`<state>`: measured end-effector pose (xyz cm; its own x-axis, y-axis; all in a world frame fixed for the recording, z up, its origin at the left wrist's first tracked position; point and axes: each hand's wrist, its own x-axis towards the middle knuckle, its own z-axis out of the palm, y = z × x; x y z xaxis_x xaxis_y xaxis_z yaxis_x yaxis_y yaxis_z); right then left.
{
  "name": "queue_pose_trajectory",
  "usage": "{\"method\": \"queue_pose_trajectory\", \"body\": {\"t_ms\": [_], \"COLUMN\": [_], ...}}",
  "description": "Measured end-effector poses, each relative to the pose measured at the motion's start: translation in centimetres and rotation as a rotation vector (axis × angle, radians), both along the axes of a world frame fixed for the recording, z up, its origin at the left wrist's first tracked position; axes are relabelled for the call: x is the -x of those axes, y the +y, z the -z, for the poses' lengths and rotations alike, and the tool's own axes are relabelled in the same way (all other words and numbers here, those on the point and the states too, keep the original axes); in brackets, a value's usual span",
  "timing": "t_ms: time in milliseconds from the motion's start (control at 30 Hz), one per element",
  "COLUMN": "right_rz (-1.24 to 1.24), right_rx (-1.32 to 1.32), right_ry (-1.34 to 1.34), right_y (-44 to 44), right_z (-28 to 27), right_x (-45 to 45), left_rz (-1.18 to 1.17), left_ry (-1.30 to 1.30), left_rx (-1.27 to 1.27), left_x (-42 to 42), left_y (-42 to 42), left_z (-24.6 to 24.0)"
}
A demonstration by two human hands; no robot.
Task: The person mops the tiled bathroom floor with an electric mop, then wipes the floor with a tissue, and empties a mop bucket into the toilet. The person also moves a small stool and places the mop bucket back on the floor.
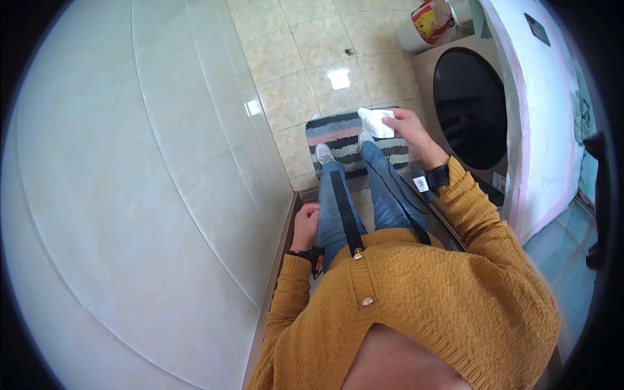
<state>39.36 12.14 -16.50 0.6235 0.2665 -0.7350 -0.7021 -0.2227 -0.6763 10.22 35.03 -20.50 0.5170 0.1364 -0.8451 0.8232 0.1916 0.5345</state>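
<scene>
My right hand (412,130) holds a folded white tissue or cloth (375,122) between thumb and fingers, out in front of me above a striped mat (336,130). My left hand (306,225) hangs low beside my left thigh, its fingers curled; nothing shows in it. Black bands circle both wrists, and a dark device with a white label (420,183) sits by the right one. Both my feet, in light shoes (324,153), are on or over the mat.
A tiled wall (146,170) rises close on my left. To the right stand an appliance with a dark oval panel (470,107), a white cover (541,117) with a phone-like dark object (537,29) on it, and a white bin (414,36). A small dark clump (348,51) lies on the floor tiles.
</scene>
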Motion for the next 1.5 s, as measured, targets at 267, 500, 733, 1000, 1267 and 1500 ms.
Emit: {"method": "queue_pose_trajectory", "body": {"t_ms": [267,500,733,1000,1267,1500], "right_rz": [-0.166,-0.372,-0.601,-0.762,-0.848,-0.870], "right_rx": [0.150,0.194,0.281,0.301,0.275,0.272], "right_ry": [0.033,0.056,0.029,-0.012,-0.070,-0.086], "right_y": [-3.0,-1.0,0.3,3.3,6.7,7.2], "right_z": [7.6,8.4,7.3,7.2,5.8,5.8], "right_x": [2.3,5.7,7.7,9.3,10.0,10.4], "left_rz": [0.274,0.172,0.112,0.388,0.150,-0.012], "left_ry": [0.551,0.472,0.354,0.442,1.051,1.272], "left_rx": [0.143,0.372,0.504,0.483,0.208,-0.042], "left_x": [20.5,32.7,36.7,42.5,36.3,37.1], "left_y": [-5.6,-16.1,-24.1,-37.7,-29.3,-28.3], "left_z": [4.4,5.7,5.9,12.2,2.6,-0.7]}}
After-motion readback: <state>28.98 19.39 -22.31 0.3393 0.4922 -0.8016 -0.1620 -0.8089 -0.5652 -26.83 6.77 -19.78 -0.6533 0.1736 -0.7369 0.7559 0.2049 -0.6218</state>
